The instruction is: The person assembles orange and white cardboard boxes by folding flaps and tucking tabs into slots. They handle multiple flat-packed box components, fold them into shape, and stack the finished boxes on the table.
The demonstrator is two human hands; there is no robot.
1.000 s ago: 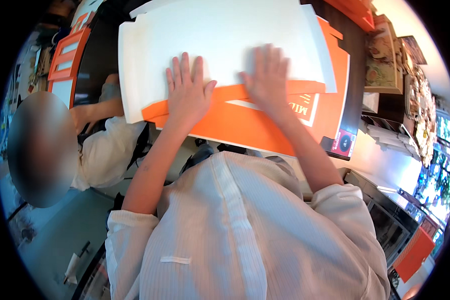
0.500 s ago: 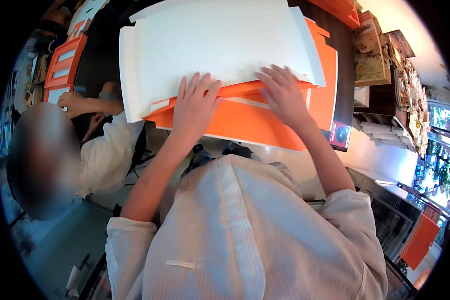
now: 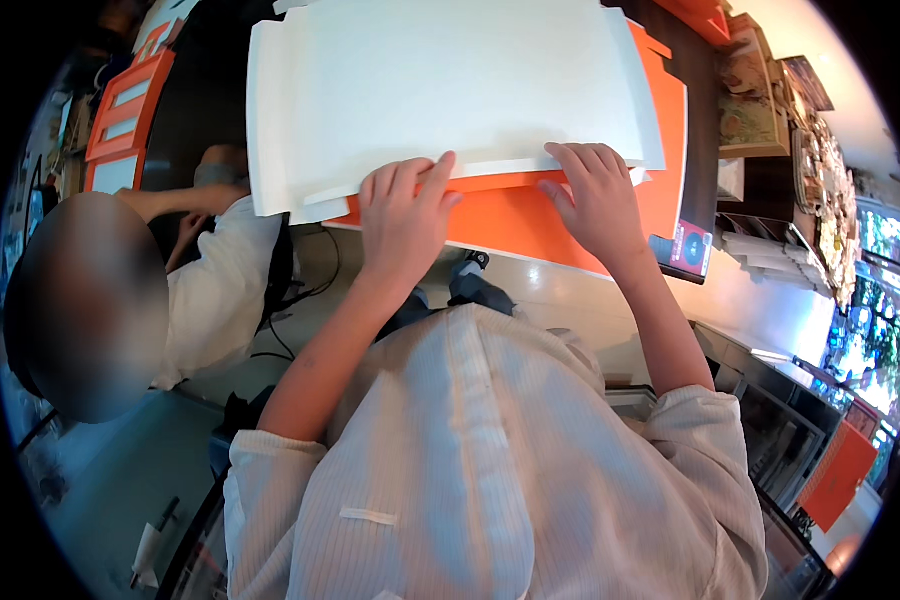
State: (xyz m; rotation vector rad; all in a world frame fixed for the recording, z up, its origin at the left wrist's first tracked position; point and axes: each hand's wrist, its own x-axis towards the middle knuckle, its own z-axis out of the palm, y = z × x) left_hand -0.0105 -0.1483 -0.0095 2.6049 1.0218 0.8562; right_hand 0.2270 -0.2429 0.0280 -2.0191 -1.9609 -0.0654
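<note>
A large cardboard sheet (image 3: pixel 450 90), white on top with orange on its folded near flap, lies in front of me with its side flaps bent up. My left hand (image 3: pixel 405 215) grips the near edge, fingers over the fold and thumb on the orange side. Farther right along that same edge, my right hand (image 3: pixel 600 205) holds it likewise, its thumb toward the left hand. Beneath lies an orange board (image 3: pixel 510 225) with a white edge, jutting out toward me and to the right. The fingers partly hide the fold.
At the left a person in a white sleeve (image 3: pixel 225 285) sits close to the dark table (image 3: pixel 185 130). An orange frame-like piece (image 3: pixel 130 110) lies beyond that person. A dark box with a pink and blue face (image 3: pixel 688 250) is at the right table edge, near wooden shelving (image 3: pixel 755 130).
The near flap has turned upward, showing white along its edge where more orange was visible. Both my hands have shifted slightly right and lower, fingers now curled over the fold.
</note>
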